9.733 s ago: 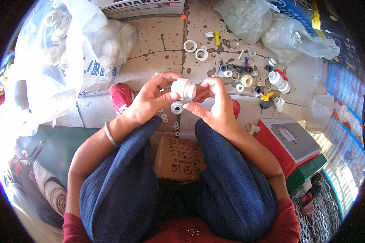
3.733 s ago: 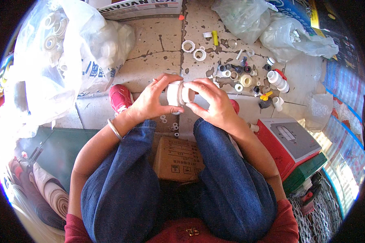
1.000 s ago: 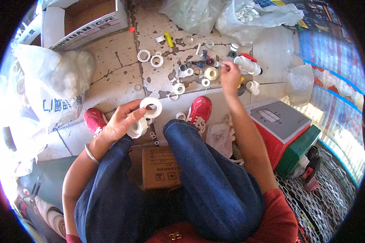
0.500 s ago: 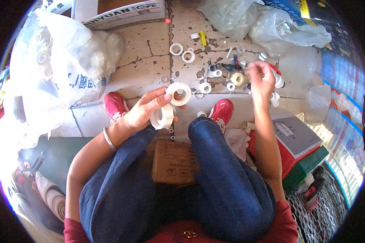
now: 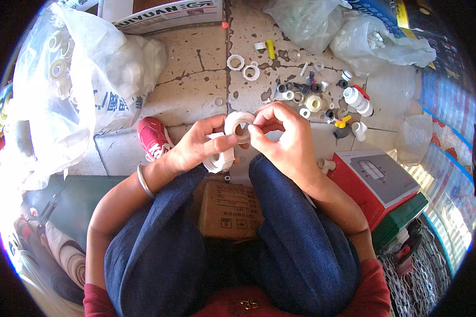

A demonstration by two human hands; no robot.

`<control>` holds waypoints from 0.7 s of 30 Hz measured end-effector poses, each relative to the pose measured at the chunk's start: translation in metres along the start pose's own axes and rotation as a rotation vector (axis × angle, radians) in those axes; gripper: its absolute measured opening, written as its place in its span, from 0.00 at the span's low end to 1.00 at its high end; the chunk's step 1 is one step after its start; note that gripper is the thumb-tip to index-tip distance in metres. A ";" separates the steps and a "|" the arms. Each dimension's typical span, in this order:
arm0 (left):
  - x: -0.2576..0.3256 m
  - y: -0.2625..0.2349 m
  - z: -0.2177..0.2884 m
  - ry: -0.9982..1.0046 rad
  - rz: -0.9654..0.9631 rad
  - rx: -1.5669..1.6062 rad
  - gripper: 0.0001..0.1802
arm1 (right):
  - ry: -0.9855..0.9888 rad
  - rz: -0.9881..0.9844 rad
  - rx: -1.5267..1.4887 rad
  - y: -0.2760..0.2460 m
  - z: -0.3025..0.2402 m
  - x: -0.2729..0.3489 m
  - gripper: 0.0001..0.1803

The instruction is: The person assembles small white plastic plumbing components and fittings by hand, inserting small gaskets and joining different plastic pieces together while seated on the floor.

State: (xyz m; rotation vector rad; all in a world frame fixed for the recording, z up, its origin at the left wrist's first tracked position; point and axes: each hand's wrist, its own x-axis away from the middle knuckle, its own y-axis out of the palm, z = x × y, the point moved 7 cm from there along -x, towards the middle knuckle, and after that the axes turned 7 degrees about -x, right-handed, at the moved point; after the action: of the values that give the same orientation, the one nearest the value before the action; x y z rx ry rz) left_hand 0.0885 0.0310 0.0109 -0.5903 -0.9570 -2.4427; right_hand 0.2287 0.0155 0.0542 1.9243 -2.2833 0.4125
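Above the gap between my knees, my left hand holds a white plastic threaded ring up between thumb and fingers. Lower in the same hand sits a ribbed white plastic nut; whether the two are joined I cannot tell. From the right, my right hand meets the ring, its thumb and forefinger pinched at the right rim. Any small part between those fingertips is hidden. Beyond the hands lie loose fittings, among them a cream ring, a yellow-handled valve and a white valve with a red handle.
A clear bag of white fittings stands at left, and two more plastic bags lie at the far right. A cardboard box is between my legs. A red and grey box stands right, near metal chains.
My right hand has come back from the loose fittings on the floor to the ring in my left hand. The left hand still holds the white parts, with the ring slightly turned.
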 end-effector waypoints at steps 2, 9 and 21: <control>0.000 -0.001 0.000 0.002 0.009 0.003 0.27 | -0.005 0.005 -0.011 0.001 0.001 0.000 0.08; 0.000 -0.002 -0.001 -0.041 0.016 0.030 0.24 | 0.220 -0.043 -0.395 0.005 0.011 0.001 0.10; 0.001 0.004 0.002 0.002 0.000 0.002 0.23 | 0.354 -0.137 -0.540 0.013 0.021 0.004 0.15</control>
State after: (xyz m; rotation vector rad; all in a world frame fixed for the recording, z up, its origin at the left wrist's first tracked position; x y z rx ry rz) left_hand 0.0903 0.0296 0.0147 -0.5868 -0.9583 -2.4416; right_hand 0.2172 0.0082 0.0340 1.5723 -1.7896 0.0904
